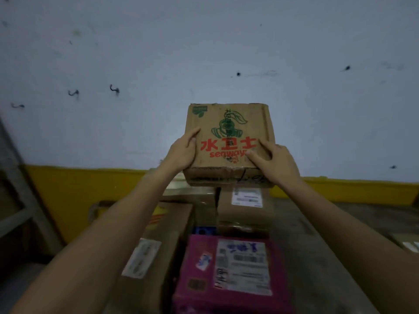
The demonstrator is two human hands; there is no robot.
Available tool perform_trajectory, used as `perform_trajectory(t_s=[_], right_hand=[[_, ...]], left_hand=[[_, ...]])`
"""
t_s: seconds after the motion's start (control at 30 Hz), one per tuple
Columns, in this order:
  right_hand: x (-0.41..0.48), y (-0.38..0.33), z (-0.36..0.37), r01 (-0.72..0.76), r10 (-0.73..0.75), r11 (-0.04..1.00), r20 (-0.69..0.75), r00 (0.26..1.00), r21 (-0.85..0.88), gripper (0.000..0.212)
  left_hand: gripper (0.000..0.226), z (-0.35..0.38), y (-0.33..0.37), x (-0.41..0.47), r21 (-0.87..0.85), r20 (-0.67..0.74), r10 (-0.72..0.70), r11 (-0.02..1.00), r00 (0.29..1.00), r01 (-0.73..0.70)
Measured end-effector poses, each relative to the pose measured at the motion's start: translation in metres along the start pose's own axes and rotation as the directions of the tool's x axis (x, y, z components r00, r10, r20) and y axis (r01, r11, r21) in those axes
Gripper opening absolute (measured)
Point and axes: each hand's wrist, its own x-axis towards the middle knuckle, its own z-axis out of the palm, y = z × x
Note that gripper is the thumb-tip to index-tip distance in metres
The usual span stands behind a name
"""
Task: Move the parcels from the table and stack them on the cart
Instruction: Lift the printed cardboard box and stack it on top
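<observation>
Now both hands are on the cardboard box [229,123] with the green emblem and red lettering: the left hand [182,151] clasps its left edge, thumb on top, and the right hand [277,160] grips the near right corner, fingers spread over the top face. It's up at the far end of the stack, right over a brown parcel [244,211] with a white label, though whether it's touching down I can't tell. A pink parcel [199,257] lies at the near end, with a tall brown carton [163,234] along the left edge.
</observation>
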Motion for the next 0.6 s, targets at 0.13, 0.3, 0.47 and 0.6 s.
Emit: perform_trajectory(t_s=[0.13,0.3,0.47,0.6], right_hand=[[0.023,-0.05,0.06,-0.031,0.031,0.999,-0.002,1.0,0.027,0.077],[0.054,-0.083,0.106,-0.073,0.072,0.997,0.011,0.997,0.017,0.079],[0.088,-0.085,0.127,-0.059,0.059,0.998,0.019,0.998,0.025,0.083],[0.119,-0.072,0.138,-0.021,0.021,0.997,-0.001,1.0,0.068,0.084]], left_hand=[[0.049,-0.044,-0.054,0.031,-0.015,0.025,0.01,1.0,1.0,-0.01],[0.064,-0.065,-0.1,0.071,-0.021,0.081,-0.025,0.999,0.996,0.027],[0.069,-0.062,-0.126,0.108,-0.03,0.077,-0.041,0.999,0.996,0.044],[0.068,-0.052,-0.133,0.139,-0.052,0.042,-0.048,0.997,0.998,0.05]])
